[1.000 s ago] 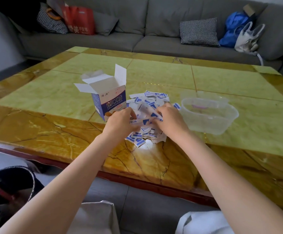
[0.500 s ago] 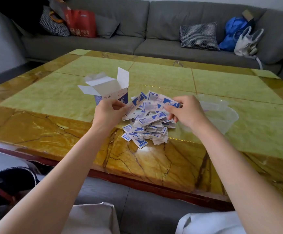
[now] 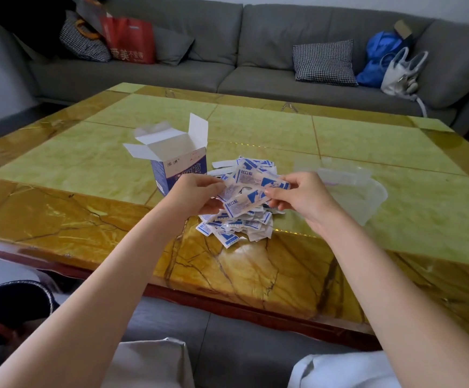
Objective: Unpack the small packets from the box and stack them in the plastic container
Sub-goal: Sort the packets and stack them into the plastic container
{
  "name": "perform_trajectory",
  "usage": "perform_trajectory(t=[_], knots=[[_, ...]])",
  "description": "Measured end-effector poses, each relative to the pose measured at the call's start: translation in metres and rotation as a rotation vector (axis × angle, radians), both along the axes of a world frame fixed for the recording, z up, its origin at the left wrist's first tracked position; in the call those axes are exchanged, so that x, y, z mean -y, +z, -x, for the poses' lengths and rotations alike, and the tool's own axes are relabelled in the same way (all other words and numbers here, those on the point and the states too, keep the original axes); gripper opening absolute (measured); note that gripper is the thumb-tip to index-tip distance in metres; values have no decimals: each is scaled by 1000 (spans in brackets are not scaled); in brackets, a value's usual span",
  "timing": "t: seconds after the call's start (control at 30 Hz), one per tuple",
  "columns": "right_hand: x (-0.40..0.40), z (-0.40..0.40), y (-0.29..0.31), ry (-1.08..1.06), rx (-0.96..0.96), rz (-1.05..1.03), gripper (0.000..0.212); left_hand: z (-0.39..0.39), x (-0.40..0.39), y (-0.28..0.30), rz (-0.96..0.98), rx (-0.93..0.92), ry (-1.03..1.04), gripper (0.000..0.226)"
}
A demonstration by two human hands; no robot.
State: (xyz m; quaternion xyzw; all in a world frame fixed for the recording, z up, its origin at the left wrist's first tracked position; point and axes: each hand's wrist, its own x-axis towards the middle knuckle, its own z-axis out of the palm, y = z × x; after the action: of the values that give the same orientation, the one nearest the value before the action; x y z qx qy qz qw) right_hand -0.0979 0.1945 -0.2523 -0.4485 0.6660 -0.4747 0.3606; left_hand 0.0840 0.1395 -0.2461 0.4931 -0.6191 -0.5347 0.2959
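A loose pile of small blue-and-white packets (image 3: pixel 237 226) lies on the table near its front edge. My left hand (image 3: pixel 192 196) and my right hand (image 3: pixel 297 196) together hold a bunch of packets (image 3: pixel 248 190) lifted above the pile, fingers curled round its two ends. The white-and-blue box (image 3: pixel 176 161) stands open, flaps up, just behind my left hand. A clear plastic container (image 3: pixel 364 191) sits to the right of my right hand; I see nothing clearly inside it.
The yellow-green marble table (image 3: pixel 269 127) stretches wide behind the pile. A grey sofa (image 3: pixel 227 57) with a checked cushion, a red bag and a blue bag runs along the far side. A dark bin (image 3: pixel 9 303) sits low at the left.
Both hands went from pressing into the pile on the table to lifting a bunch of packets above it. They now hold the bunch closer together and a little higher.
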Motion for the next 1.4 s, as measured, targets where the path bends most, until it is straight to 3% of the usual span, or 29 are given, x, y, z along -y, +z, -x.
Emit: perform_trajectory(t=[0.1,0.2,0.33,0.4,0.5,0.63,0.87,0.97,1.03,1.17,1.27,1.4], knots=[[0,-3,-1,-4,-41,13,27,3,-2,-1,54,94,-85,21],[-1,-10,1,-54,109,82,38,4,-3,-3,62,124,-95,23],[-2,-3,13,-179,250,247,11,0,1,-4,66,82,2,16],[-5,3,20,-143,209,211,10,-2,2,-3,74,23,86,13],[-10,3,22,80,59,18,18,-2,1,-1,100,-30,154,7],[-10,-8,16,203,-81,-109,17,4,-2,1,118,-7,66,11],[-3,-22,8,-58,272,-2,17,20,-8,-2,185,83,-75,5],[-4,-26,8,-152,313,78,24,23,-6,-4,321,200,-113,13],[-5,-19,13,-212,192,136,25,21,-2,-2,445,276,-57,17],[-7,0,21,-232,-274,191,12,16,7,-2,502,449,-15,26],[-12,-4,16,-113,-594,86,11,24,5,-11,509,670,-175,39],[-13,-8,6,-27,-774,-48,9,30,5,-19,555,786,-212,43]])
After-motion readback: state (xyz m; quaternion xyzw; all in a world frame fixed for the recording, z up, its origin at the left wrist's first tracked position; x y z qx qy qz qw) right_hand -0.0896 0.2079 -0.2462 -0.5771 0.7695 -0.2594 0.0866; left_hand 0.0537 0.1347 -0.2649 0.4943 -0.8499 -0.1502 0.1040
